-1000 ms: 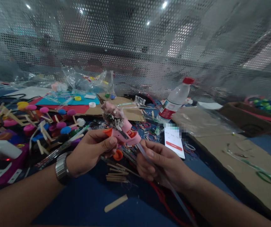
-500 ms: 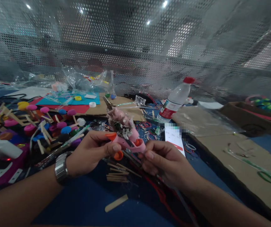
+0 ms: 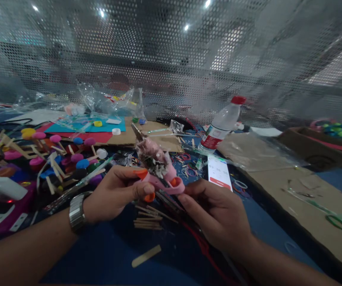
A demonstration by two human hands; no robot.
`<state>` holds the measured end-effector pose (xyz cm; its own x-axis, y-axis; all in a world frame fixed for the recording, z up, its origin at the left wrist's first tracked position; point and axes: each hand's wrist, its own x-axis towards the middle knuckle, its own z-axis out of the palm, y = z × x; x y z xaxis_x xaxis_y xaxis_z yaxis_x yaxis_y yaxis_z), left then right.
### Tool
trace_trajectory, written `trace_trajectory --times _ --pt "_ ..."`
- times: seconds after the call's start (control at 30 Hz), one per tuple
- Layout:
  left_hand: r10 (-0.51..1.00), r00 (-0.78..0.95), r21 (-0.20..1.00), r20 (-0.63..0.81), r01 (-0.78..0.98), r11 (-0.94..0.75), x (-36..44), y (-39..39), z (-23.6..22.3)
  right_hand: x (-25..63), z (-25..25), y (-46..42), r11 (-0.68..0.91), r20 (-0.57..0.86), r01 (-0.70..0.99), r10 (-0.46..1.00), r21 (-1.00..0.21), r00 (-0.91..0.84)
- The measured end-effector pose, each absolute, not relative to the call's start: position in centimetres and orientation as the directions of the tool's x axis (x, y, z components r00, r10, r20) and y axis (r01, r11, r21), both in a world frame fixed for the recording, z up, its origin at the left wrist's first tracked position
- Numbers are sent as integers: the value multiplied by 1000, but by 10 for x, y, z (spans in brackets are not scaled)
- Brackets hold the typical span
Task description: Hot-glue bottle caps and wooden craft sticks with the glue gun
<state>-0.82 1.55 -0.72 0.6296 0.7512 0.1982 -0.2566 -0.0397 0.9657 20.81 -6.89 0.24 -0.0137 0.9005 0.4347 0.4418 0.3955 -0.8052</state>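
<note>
We have the pink glue gun [image 3: 156, 159] near the centre of the frame, tilted so that its metal nozzle [image 3: 137, 132] points to the upper left. We judge it light and stiff, a hard plastic shell, with its crusted, fuzzy front likely sticky and perhaps hot. The safest hold is low on the pink body, well back from that tip.

Our left hand [image 3: 115, 194] grips it there, fingers wrapped behind and thumb pressed along the near side, close to the orange trigger [image 3: 141, 173]. Our right hand [image 3: 218, 210] sits at the rear ring, thumb and forefinger bent narrow and touching its edge; we cannot tell what lies between them. A translucent strip [image 3: 233, 265], thin and probably bendy, shows below that hand at lower right. Under our 2 hands, wooden sticks [image 3: 147, 219] lie on the blue table [image 3: 105, 254].
</note>
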Motion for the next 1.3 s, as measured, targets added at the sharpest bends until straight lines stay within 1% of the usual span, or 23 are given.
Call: trace_trajectory --times 0.03,0.07,0.13,0.17,0.23,0.27,0.33,0.4,0.5,0.57,0.63,0.7,0.77,0.9,1.0,1.1,1.3 --pt "753 627 967 199 -250 -47 -8 15 -6 208 2 -69 378 406 408 913 -831 -19" --pt "751 628 967 205 -246 -58 -7 15 -4 208 2 -69 344 356 339 934 -875 -31" --pt "741 639 970 207 -231 -72 -7 15 -1 208 0 -67 218 208 116 973 -969 -98" --pt "737 644 972 204 -222 -76 -6 15 0 208 -1 -66 131 132 -17 980 -991 -151" --pt "734 651 975 195 -210 -72 -6 14 2 208 -3 -63 -33 31 -242 966 -970 -255" --pt "735 650 974 194 -214 -68 -6 14 2 207 -3 -62 -89 5 -314 958 -945 -288" --pt "737 650 972 188 -231 -45 -5 13 0 206 -4 -60 -129 -4 -382 951 -915 -309" --pt "748 643 969 160 -247 5 -4 12 -2 206 -4 -59 -110 5 -380 957 -918 -290" --pt "788 613 937 65 -308 163 -2 11 -5 206 -4 -58 -75 18 -365 969 -928 -245" --pt "780 626 898 -4 -341 279 -1 10 -7 207 -5 -57 -65 27 -374 971 -925 -236" --pt "772 633 884 -56 -328 333 -2 8 -8 208 -6 -57 -60 35 -369 969 -927 -244" --pt "786 613 900 -81 -294 322 -3 6 -8 209 -8 -58 -68 24 -351 967 -934 -253" --pt "783 619 929 -53 -256 266 -2 3 -8 209 -9 -58 -77 10 -336 968 -939 -251" --pt "740 668 977 77 -199 77 0 2 -6 210 -9 -59 -50 24 -307 972 -950 -233" --pt "717 686 986 126 -167 -14 0 5 -7 209 -9 -59 -44 20 -272 973 -961 -229" --pt "714 689 989 124 -140 -37 -1 6 -7 208 -6 -60 -13 33 -224 979 -974 -202" --pt "694 712 993 107 -117 -34 -2 7 -5 205 4 -63 80 80 -12 988 -997 -134"
